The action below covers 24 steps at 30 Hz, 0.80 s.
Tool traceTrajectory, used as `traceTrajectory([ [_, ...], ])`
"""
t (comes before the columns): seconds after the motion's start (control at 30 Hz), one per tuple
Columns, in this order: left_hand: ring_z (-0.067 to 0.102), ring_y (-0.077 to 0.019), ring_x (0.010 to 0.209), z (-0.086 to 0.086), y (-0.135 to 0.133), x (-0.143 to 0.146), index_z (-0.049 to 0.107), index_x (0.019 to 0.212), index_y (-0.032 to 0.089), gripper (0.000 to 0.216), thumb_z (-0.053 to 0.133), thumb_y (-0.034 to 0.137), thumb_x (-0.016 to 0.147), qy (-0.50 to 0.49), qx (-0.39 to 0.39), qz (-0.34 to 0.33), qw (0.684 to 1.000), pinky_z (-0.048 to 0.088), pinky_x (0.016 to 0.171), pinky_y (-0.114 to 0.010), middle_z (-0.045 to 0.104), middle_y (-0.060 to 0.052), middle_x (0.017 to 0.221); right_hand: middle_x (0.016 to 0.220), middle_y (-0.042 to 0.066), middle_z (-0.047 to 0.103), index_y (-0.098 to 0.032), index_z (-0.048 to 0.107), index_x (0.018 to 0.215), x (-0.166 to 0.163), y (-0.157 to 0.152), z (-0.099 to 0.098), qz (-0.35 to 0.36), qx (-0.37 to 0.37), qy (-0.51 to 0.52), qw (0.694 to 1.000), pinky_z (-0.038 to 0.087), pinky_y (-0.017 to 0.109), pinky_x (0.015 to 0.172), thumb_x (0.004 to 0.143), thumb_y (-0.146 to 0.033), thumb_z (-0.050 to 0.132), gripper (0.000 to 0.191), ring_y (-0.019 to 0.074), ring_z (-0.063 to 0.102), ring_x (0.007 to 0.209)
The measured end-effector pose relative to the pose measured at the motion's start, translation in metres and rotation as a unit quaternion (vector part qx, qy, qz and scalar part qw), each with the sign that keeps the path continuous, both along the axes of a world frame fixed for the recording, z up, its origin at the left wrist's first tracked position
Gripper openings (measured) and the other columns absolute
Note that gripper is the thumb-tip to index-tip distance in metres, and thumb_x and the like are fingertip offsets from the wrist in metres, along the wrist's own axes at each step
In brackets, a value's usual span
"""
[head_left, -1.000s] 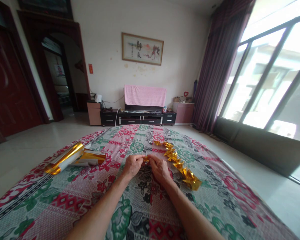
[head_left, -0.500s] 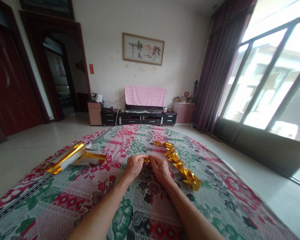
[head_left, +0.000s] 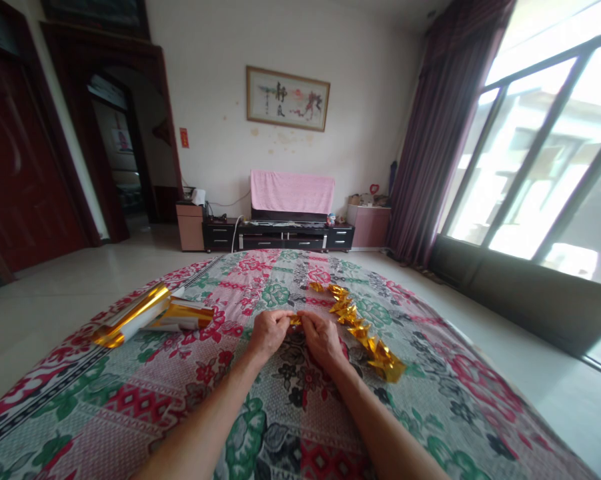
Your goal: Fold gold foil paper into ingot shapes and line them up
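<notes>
Between my two hands is a small piece of gold foil paper [head_left: 295, 320], mostly hidden by the fingers. My left hand [head_left: 271, 331] pinches its left end with thumb and forefinger. On the other end, my right hand [head_left: 321, 335] has its fingers closed in the same way. Both hands are just above the flowered cloth. To the right of my right hand, several folded gold foil paper pieces [head_left: 347, 313] lie in a slanting row. Rolled gold foil paper sheets [head_left: 130, 319] with pale undersides lie on the left.
A flowered tablecloth [head_left: 275, 427] in red, green and grey covers the table. Beyond it stand a low black cabinet [head_left: 307, 245] and a pink cloth [head_left: 293, 191] draped over something. Purple curtains [head_left: 430, 133] and a large window [head_left: 540, 173] are on the right.
</notes>
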<state>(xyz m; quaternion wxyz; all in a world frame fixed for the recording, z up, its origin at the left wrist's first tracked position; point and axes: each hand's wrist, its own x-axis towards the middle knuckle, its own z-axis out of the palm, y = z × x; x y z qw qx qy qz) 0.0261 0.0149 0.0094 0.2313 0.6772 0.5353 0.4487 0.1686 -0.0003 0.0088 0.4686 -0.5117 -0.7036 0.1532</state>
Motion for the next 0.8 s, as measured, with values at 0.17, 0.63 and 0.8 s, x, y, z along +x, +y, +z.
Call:
traceTrajectory([
  [0.17,0.066,-0.0161,0.082,-0.0008,-0.0003,0.002,0.069,0.093,0.016,0.029,0.047,0.017,0.075,-0.004,0.006,0.007,1.0,0.051,0.078,-0.026,0.072,-0.004,0.083,0.076,0.003,0.071,-0.021,0.068,0.098,-0.0001,0.0007,-0.0023,0.003,0.008,-0.005,1.0,0.044,0.022,0.064,0.084,-0.029,0.04,0.032,0.0162,0.065,0.069],
  [0.63,0.065,-0.0145,0.084,0.0018,-0.0021,0.0036,0.069,0.092,0.018,0.027,0.046,0.017,0.077,0.003,-0.004,0.012,1.0,0.051,0.079,-0.025,0.071,-0.003,0.092,0.079,0.003,0.071,-0.021,0.069,0.095,0.0,0.0021,-0.0035,-0.01,0.015,-0.011,1.0,0.045,0.023,0.064,0.083,-0.031,0.041,0.032,0.0167,0.065,0.07],
  [0.8,0.066,-0.014,0.08,0.0001,-0.0021,0.0051,0.069,0.092,0.019,0.028,0.046,0.018,0.078,0.008,-0.005,0.022,1.0,0.052,0.075,-0.024,0.071,-0.003,0.088,0.076,0.002,0.071,-0.021,0.069,0.095,-0.0003,0.0026,-0.0037,-0.01,0.013,-0.01,1.0,0.045,0.022,0.064,0.083,-0.03,0.041,0.032,0.0167,0.065,0.069],
])
